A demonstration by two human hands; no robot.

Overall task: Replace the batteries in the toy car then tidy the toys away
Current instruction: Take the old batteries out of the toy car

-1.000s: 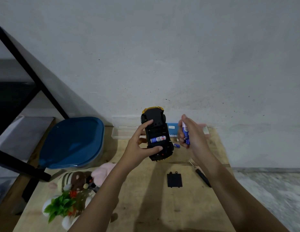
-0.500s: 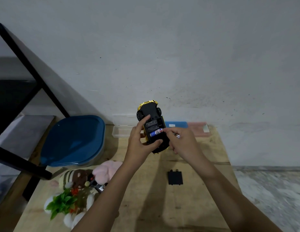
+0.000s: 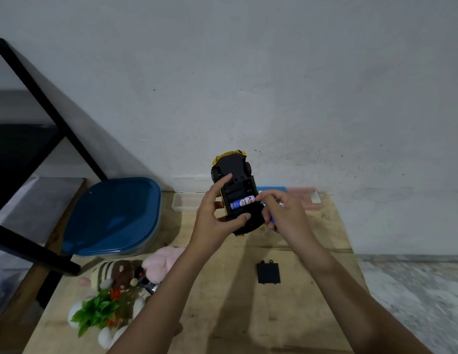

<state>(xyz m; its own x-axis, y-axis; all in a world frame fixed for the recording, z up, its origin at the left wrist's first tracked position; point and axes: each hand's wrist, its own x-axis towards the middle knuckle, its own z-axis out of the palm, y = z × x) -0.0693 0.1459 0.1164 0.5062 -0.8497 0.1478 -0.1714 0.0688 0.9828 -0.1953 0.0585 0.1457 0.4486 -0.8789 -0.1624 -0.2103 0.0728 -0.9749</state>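
Worktop (image 3: pixel 235 315): bare wood, back edge against the wall, right edge drops to the floor just beside the right forearm. Open room is the middle strip between the two arms. The left side is crowded.

Black frame (image 3: pixel 44 103) slants over the left side and limits any reach that way.

Blue-lidded tub (image 3: pixel 113 215) sits back left, lid on. Probably where the toys go later, so it has to be opened first.

Plush toys (image 3: pixel 115 277) are heaped front left, near the worktop's left edge, untouched.

Toy car (image 3: pixel 235 169) is held off the worktop at the back centre, belly up and nose away, so the battery bay faces the camera.

Left hand (image 3: pixel 212 213) grips the car from the left, thumb across the near end and forefinger up along the chassis, bracing it against the push.

Right hand (image 3: pixel 281 213) has a fingertip on the right end of the seated battery (image 3: pixel 242 202), which lies crosswise in the bay. Looks like seating it. The lower fingers curl round a spare battery (image 3: pixel 272 219), kept ready for the slot that looks empty beyond.

Clear case (image 3: pixel 184 203) lies at the back edge behind the left hand, well out of the way.

Battery cover (image 3: pixel 268 273) lies flat, front centre, apart from everything and an easy pickup. Refit not yet done.
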